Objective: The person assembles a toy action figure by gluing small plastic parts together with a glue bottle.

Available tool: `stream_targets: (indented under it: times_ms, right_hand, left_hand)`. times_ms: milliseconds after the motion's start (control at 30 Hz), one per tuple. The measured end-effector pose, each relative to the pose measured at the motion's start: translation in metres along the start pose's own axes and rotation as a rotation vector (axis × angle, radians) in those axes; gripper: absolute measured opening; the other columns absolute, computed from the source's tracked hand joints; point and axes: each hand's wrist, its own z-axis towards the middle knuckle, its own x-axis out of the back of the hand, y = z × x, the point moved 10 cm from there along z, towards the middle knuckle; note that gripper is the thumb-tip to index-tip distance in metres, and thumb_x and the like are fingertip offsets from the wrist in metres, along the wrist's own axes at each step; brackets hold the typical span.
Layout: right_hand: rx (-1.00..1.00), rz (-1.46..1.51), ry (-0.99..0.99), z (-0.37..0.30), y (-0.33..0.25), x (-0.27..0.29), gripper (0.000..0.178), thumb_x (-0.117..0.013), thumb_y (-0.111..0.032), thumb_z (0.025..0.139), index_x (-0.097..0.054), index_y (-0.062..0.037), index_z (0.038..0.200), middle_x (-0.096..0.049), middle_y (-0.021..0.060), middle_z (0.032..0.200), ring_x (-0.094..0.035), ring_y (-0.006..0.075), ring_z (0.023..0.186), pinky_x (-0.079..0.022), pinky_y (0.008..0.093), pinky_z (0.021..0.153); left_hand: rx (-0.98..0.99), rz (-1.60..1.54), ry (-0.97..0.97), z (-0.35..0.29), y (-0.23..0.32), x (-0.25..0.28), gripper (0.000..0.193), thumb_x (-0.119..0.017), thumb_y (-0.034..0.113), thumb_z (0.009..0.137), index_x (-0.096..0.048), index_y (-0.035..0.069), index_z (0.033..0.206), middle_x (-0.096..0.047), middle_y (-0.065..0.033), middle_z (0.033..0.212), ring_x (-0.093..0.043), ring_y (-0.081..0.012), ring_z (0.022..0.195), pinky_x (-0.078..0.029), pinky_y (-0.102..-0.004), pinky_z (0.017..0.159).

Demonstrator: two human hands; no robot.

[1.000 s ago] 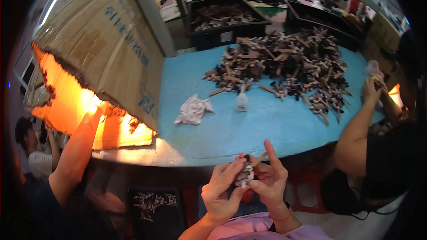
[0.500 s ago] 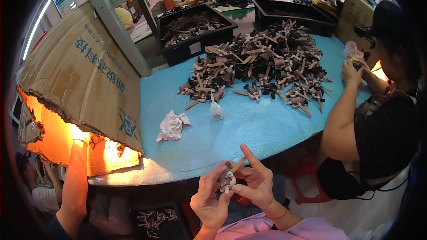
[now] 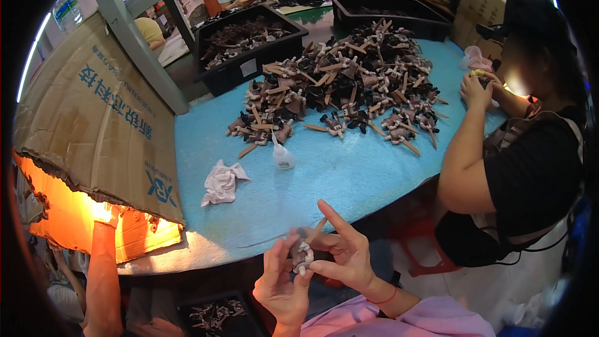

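Observation:
Close to the table's front edge, my left hand (image 3: 282, 284) and my right hand (image 3: 350, 254) hold a small figurine (image 3: 302, 257) between them. It has a grey-brown body and pale limbs. A tan, flat blade-like piece (image 3: 318, 227) sticks up from it beside my right index finger, which is stretched out. My left thumb and fingers pinch the figurine from the left, and my right thumb presses on its other side. Beyond my hands, a small white squeeze bottle with a thin nozzle (image 3: 282, 155) stands beside a crumpled pale cloth (image 3: 224, 182).
Many similar figurines (image 3: 349, 81) lie heaped on the blue table cover (image 3: 324, 181). Black bins (image 3: 246, 70) stand behind. At left, another person's forearm (image 3: 105, 274) reaches into a glowing cardboard box (image 3: 118, 125). A co-worker (image 3: 499, 168) sits at right. Below is a dark tray (image 3: 215, 318).
The whole scene has shifted left in the picture, the far things also slightly up. My hands keep nearly the same hold on the figurine.

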Motion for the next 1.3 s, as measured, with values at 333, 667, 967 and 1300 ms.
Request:
stream_targets:
  times_ms: [333,667,967,1300]
  right_hand:
    - [-0.015,0.037,-0.001,0.000,0.005,-0.002,0.081,-0.064,0.005,0.074,-0.016,-0.0016,0.139,-0.053,0.0201,0.117,-0.051,0.0200,0.110,-0.038,0.0338,0.097]
    - [-0.019,-0.002,0.006,0.000,0.009,-0.001,0.083,-0.064,0.004,0.073,-0.016,-0.0025,0.139,-0.055,0.0181,0.115,-0.051,0.0175,0.108,-0.038,0.0320,0.097]
    - [-0.057,-0.011,-0.017,0.000,0.014,-0.001,0.083,-0.065,0.001,0.074,-0.015,-0.0033,0.140,-0.056,0.0157,0.114,-0.052,0.0154,0.107,-0.038,0.0308,0.097]
    - [-0.034,0.026,0.013,0.000,0.015,0.003,0.089,-0.065,0.005,0.071,-0.008,0.0020,0.139,-0.055,0.0232,0.113,-0.052,0.0220,0.108,-0.037,0.0335,0.095]
  left_hand:
    - [0.013,0.001,0.029,-0.002,-0.003,0.005,0.064,-0.072,0.019,0.074,-0.041,-0.006,0.126,-0.056,-0.0222,0.111,-0.053,-0.0248,0.105,-0.040,-0.0344,0.091]
    - [0.045,0.014,0.046,-0.004,-0.005,0.005,0.067,-0.072,0.022,0.074,-0.040,-0.007,0.126,-0.056,-0.0221,0.111,-0.054,-0.0263,0.105,-0.041,-0.0343,0.090]
    - [0.004,0.035,0.085,-0.005,-0.005,0.007,0.067,-0.069,0.024,0.078,-0.037,-0.007,0.128,-0.054,-0.0242,0.112,-0.053,-0.0282,0.105,-0.041,-0.0353,0.090]
    - [-0.022,0.015,0.012,-0.004,-0.007,0.008,0.068,-0.071,0.015,0.075,-0.036,-0.004,0.129,-0.054,-0.0234,0.115,-0.052,-0.0273,0.108,-0.043,-0.0318,0.087]
